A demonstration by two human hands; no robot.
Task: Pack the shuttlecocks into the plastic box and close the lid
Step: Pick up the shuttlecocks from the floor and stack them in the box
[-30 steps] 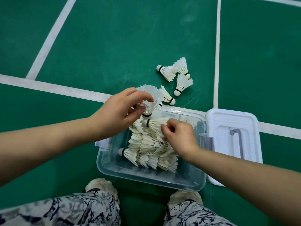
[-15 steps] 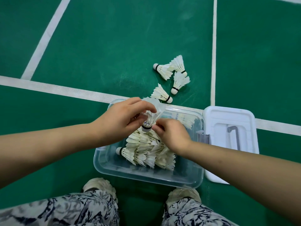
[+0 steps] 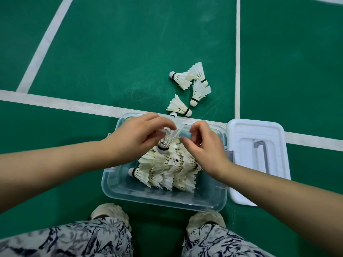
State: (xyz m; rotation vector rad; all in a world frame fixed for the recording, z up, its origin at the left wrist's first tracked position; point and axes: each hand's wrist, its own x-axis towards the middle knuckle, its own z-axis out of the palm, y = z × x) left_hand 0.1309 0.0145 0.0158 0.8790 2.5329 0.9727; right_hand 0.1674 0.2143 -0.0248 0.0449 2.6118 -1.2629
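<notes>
I read left hand (image 3: pixel 137 138) fingers pinching 1 shuttlecock (image 3: pixel 168 140) by its feathers | axis upright, cork down, over plastic box (image 3: pixel 167 200) far half | right hand (image 3: pixel 206 147) just beside it, half-curled, hold unclear

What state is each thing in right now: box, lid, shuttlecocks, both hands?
plastic box: open, partly filled.
lid: off, lying flat on the floor right of the box.
packed shuttlecocks: piled on their sides inside the box.
held shuttlecock: cork down, over the pile.
loose shuttlecocks: lying on the floor beyond the box.
left hand: grips the held shuttlecock's feathers.
right hand: fingers curled beside it; grip unclear.
</notes>
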